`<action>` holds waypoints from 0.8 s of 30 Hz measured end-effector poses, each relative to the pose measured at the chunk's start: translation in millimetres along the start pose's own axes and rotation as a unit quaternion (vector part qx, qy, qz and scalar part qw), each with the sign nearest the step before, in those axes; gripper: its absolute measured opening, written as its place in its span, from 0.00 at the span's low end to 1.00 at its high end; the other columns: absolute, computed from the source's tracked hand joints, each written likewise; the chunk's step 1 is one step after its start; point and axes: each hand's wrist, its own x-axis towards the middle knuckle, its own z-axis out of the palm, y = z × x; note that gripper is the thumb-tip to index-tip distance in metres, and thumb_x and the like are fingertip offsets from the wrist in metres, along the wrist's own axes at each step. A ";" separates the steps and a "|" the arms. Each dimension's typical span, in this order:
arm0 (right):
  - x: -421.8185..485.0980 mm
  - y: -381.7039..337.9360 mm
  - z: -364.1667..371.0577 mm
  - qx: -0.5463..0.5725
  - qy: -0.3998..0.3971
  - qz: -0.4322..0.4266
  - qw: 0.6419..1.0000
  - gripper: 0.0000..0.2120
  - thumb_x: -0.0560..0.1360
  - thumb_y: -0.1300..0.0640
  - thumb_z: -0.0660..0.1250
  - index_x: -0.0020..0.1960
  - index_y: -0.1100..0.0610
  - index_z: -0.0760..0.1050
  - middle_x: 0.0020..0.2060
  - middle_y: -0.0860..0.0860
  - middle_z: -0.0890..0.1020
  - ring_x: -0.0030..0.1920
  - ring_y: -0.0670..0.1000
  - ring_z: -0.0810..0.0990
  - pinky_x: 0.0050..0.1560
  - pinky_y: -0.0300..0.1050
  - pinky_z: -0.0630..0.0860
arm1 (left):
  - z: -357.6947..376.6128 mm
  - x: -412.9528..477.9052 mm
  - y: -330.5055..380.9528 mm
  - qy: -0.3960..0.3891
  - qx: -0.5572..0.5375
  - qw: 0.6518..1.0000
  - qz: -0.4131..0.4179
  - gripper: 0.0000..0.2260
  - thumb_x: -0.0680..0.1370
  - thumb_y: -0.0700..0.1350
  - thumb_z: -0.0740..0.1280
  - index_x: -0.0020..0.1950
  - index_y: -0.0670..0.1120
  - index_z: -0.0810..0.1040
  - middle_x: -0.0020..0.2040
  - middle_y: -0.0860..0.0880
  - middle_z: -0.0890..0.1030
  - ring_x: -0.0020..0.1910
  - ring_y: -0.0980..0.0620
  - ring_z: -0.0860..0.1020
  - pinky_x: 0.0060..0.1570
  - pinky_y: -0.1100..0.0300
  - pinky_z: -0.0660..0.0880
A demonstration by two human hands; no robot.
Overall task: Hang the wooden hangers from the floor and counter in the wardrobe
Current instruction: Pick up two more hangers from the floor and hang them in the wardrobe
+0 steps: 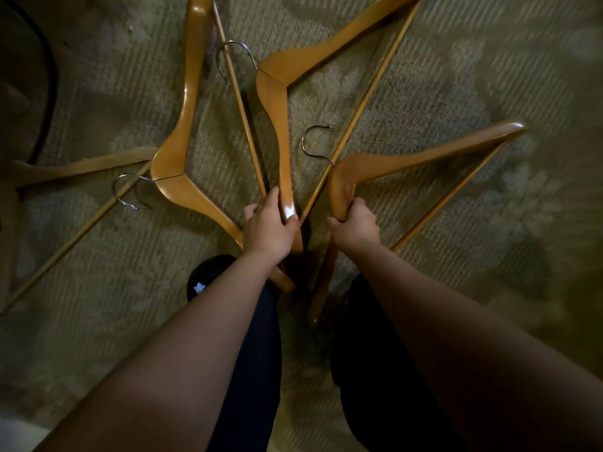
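Observation:
Several wooden hangers with metal hooks lie on a patterned carpet (424,76). My left hand (269,225) grips the lower arm of the middle hanger (277,102), whose hook points up-left. My right hand (354,223) grips the arm of the right hanger (424,154) just below its bend. A third hanger (177,148) lies to the left, its lower arm running under my left hand. A fourth hanger (78,166) lies at the far left, partly in shadow. No wardrobe or counter is in view.
My legs in dark trousers and a dark shoe (208,275) stand just below the hangers. A black cable (49,76) curves along the upper left. The carpet reaches every edge of the view.

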 end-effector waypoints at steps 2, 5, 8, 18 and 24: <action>-4.3 1.0 3.4 0.029 0.020 -0.003 0.999 0.17 0.76 0.55 0.64 0.62 0.58 0.66 0.57 0.57 0.77 0.59 0.59 0.76 0.57 0.52 0.72 | -1.9 4.4 -2.3 -0.004 -0.015 1.000 -0.002 0.26 0.79 0.47 0.61 0.75 0.50 0.57 0.69 0.47 0.70 0.73 0.47 0.58 0.68 0.49 0.65; -14.4 8.7 1.7 0.082 0.050 -0.028 0.995 0.21 0.77 0.55 0.62 0.68 0.57 0.63 0.58 0.57 0.77 0.59 0.59 0.76 0.60 0.52 0.71 | -3.4 1.7 -5.9 -0.037 -0.054 0.998 -0.019 0.26 0.78 0.46 0.62 0.75 0.52 0.57 0.71 0.47 0.67 0.72 0.46 0.62 0.67 0.47 0.68; -16.3 12.3 -12.0 0.119 0.083 -0.052 0.988 0.23 0.77 0.56 0.61 0.70 0.57 0.61 0.61 0.58 0.76 0.62 0.59 0.74 0.63 0.53 0.70 | -4.9 -9.0 -5.9 -0.056 -0.042 0.997 -0.009 0.28 0.78 0.45 0.63 0.75 0.52 0.55 0.72 0.46 0.65 0.72 0.46 0.63 0.66 0.48 0.68; 18.0 19.9 -60.7 0.191 0.081 -0.029 0.978 0.22 0.75 0.56 0.64 0.68 0.52 0.63 0.57 0.53 0.77 0.58 0.55 0.76 0.62 0.58 0.73 | -18.1 45.7 52.3 0.018 -0.086 0.996 0.008 0.34 0.77 0.43 0.64 0.76 0.51 0.48 0.75 0.44 0.62 0.73 0.44 0.63 0.70 0.44 0.64; 31.5 30.2 -67.1 0.170 0.084 -0.034 0.981 0.20 0.75 0.54 0.66 0.65 0.52 0.66 0.51 0.50 0.77 0.55 0.53 0.78 0.60 0.57 0.75 | -9.5 76.3 76.0 0.109 -0.015 0.992 -0.064 0.30 0.74 0.43 0.69 0.71 0.42 0.58 0.70 0.40 0.68 0.69 0.40 0.68 0.65 0.47 0.68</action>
